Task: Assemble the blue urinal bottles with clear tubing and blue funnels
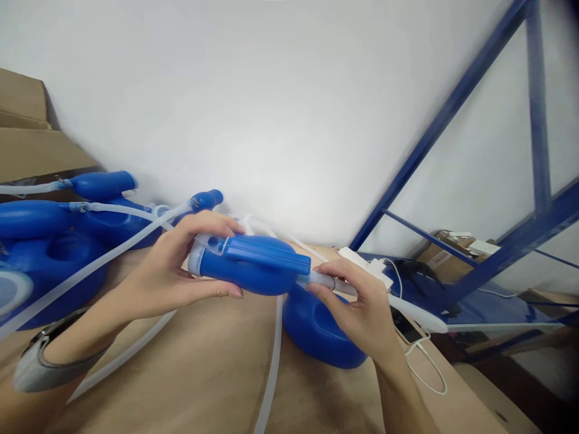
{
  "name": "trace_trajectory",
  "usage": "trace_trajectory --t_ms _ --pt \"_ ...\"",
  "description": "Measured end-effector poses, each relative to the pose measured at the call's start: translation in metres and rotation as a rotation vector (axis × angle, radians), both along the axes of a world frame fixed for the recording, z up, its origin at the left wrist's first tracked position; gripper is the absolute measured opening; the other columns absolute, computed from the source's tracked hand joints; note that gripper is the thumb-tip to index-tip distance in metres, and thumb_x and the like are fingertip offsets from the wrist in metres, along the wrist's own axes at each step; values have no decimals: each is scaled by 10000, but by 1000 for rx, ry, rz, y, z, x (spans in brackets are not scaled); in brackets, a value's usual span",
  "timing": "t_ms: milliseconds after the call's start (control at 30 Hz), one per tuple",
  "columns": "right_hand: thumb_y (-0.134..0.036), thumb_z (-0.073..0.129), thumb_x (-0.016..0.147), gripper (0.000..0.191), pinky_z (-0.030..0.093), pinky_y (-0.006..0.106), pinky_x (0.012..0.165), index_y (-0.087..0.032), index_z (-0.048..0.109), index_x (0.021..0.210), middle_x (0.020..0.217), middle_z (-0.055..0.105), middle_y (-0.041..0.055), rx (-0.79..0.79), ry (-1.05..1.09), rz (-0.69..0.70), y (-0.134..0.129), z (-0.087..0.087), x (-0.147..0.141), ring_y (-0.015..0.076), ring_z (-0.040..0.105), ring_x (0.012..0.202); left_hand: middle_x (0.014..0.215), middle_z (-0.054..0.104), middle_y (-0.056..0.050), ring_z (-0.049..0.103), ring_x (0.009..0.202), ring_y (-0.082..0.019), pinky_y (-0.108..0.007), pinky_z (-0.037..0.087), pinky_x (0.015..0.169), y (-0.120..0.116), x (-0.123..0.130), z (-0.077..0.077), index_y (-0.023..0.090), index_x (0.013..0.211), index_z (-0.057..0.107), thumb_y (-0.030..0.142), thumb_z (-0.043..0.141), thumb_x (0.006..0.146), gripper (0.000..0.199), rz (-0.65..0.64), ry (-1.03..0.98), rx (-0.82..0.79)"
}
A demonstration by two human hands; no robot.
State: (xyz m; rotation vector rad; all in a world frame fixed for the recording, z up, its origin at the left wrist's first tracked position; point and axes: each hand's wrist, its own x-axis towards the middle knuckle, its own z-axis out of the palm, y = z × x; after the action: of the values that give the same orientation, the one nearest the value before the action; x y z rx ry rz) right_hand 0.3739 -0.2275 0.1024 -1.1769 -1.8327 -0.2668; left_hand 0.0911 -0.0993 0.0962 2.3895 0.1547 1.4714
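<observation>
Held level above the table is a blue plastic urinal head (253, 265), with a moulded handle along its top and a translucent rim at its left end. My left hand (181, 265) wraps round that rim end, thumb below and fingers above. At the narrow right end, my right hand (357, 295) pinches the translucent tube (346, 288) where it meets the blue piece, near a thin wire clamp (333, 283). The tube runs on behind my right hand. A rounded blue bottle (316, 331) sits below, partly hidden by my right hand.
More blue bottles (97, 241) with heads and tubes crowd the left, beside cardboard boxes (27, 120). A tube (271, 374) crosses the wooden table (203, 374). At right are a white power strip (357, 259), a phone (407, 328) with cable and a blue metal rack (434, 132).
</observation>
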Motion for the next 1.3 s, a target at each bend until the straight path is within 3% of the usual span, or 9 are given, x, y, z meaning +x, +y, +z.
trace_trajectory --t_ms 300,467,600,700,867,967,1100,1200,1300 --pt "-121 790 881 160 546 227 582 -254 715 926 785 746 -32 51 141 139 -4 1 -2 136 688 663 1235 707 -49 705 1126 -310 -476 618 900 0 1 1 336 1199 568 340 948 755 584 -23 -33 9" --pt "-135 782 896 153 559 244 614 -256 713 961 830 765 -22 68 100 128 -2 -1 -4 148 701 696 1230 704 -40 703 1125 -286 -415 621 905 3 -6 0 351 1263 572 362 970 719 674 0 -37 -58" --pt "-264 774 945 273 501 250 527 -246 699 1208 857 740 -5 51 -69 14 0 -3 -6 120 599 571 1138 686 -24 703 956 -227 -318 621 761 -3 -5 2 314 1223 590 464 969 689 672 129 -17 -140" --pt "-356 757 974 374 496 299 610 -222 659 1310 971 767 48 125 -315 -77 3 -4 -5 156 663 682 1062 684 -2 682 802 -197 -283 594 633 -10 0 6 301 1183 592 499 944 690 637 195 0 -243" --pt "-172 650 1032 233 446 413 874 -144 637 1263 1011 794 89 299 -665 -190 3 0 -4 250 714 957 1002 702 -22 714 778 -225 -287 610 575 -19 8 10 289 1138 622 538 904 723 560 201 60 -474" --pt "-72 549 1026 142 423 362 755 -120 680 1052 881 765 81 311 -764 -246 2 -2 -10 221 664 807 914 687 -19 695 615 -191 -267 584 448 -23 13 6 251 1077 625 546 849 795 465 103 98 -672" --pt "-96 466 1013 373 292 334 570 -211 554 669 577 557 5 303 -701 -451 5 -13 -23 167 438 530 858 707 9 685 505 -167 -252 579 424 -26 17 -4 251 1075 599 518 781 881 377 6 133 -811" --pt "-87 458 920 318 259 334 549 -213 538 639 543 524 3 275 -651 -469 7 -21 -27 170 404 505 805 716 20 677 470 -177 -277 588 443 -29 20 -8 262 1128 573 553 741 905 403 6 214 -893" --pt "-72 470 815 236 248 334 547 -211 546 641 537 531 9 237 -644 -461 10 -26 -24 173 422 499 960 728 -20 682 522 -177 -299 574 445 -34 24 -8 260 1102 585 596 752 874 439 118 185 -765"
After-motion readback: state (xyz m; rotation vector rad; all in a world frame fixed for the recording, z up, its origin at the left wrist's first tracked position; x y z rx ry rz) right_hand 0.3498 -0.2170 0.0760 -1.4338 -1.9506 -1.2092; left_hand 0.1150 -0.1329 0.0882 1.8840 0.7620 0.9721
